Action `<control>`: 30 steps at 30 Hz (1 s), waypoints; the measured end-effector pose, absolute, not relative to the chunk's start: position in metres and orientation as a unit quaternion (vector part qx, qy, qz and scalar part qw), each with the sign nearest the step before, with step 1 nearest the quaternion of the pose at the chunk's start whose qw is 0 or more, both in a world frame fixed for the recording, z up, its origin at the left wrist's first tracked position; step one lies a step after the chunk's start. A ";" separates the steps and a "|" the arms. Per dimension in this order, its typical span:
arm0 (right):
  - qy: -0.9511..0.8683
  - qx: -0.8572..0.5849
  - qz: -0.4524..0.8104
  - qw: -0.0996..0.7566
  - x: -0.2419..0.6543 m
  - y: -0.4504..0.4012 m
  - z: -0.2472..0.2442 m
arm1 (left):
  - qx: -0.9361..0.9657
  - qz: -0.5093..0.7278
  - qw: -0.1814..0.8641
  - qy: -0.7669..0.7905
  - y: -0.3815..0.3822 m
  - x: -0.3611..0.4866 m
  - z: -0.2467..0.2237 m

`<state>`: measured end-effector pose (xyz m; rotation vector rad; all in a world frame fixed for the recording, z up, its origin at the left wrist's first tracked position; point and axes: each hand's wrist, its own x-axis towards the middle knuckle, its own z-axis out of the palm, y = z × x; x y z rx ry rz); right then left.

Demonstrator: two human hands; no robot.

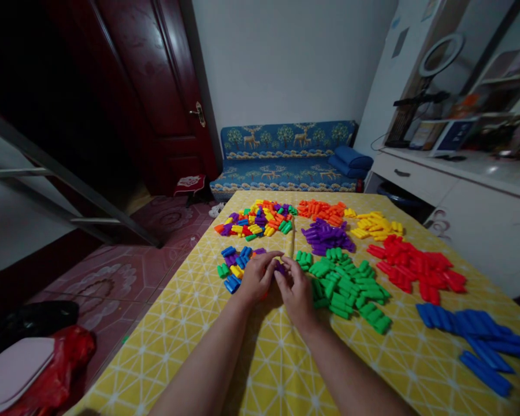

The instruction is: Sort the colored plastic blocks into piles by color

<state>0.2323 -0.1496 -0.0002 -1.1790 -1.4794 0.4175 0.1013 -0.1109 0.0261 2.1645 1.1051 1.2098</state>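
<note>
My left hand (pixel 257 276) and my right hand (pixel 296 287) meet over the table, their fingers pinched around a small purple plastic toy block (pixel 280 267). Fingers cover part of the block, so its full shape is hidden. Beside my left hand lies a small cluster of mixed blue, yellow, green and purple blocks (pixel 233 283), partly behind that hand. A heap of green blocks (pixel 344 286) spreads out just right of my right hand. Beyond the hands sits a pile of purple blocks (pixel 327 236).
A larger mixed-colour pile (pixel 260 219) lies at the back left. Orange blocks (pixel 321 211), yellow blocks (pixel 377 225), red blocks (pixel 416 266) and blue blocks (pixel 472 329) form separate heaps on the patterned yellow tablecloth (pixel 190 352). A blue sofa (pixel 286 167) stands behind the table.
</note>
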 end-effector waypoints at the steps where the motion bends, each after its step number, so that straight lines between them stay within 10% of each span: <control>1: -0.630 -0.494 0.180 0.571 0.232 -0.150 0.001 | 0.784 0.430 0.215 0.393 -0.112 0.102 0.027; 18: -0.464 -0.567 0.132 0.668 0.324 -0.084 0.037 | 0.796 0.350 0.081 0.488 -0.108 0.104 0.024; 30: -0.480 -0.694 0.049 0.535 0.388 -0.026 0.043 | 0.796 0.300 0.078 0.521 -0.102 0.105 0.017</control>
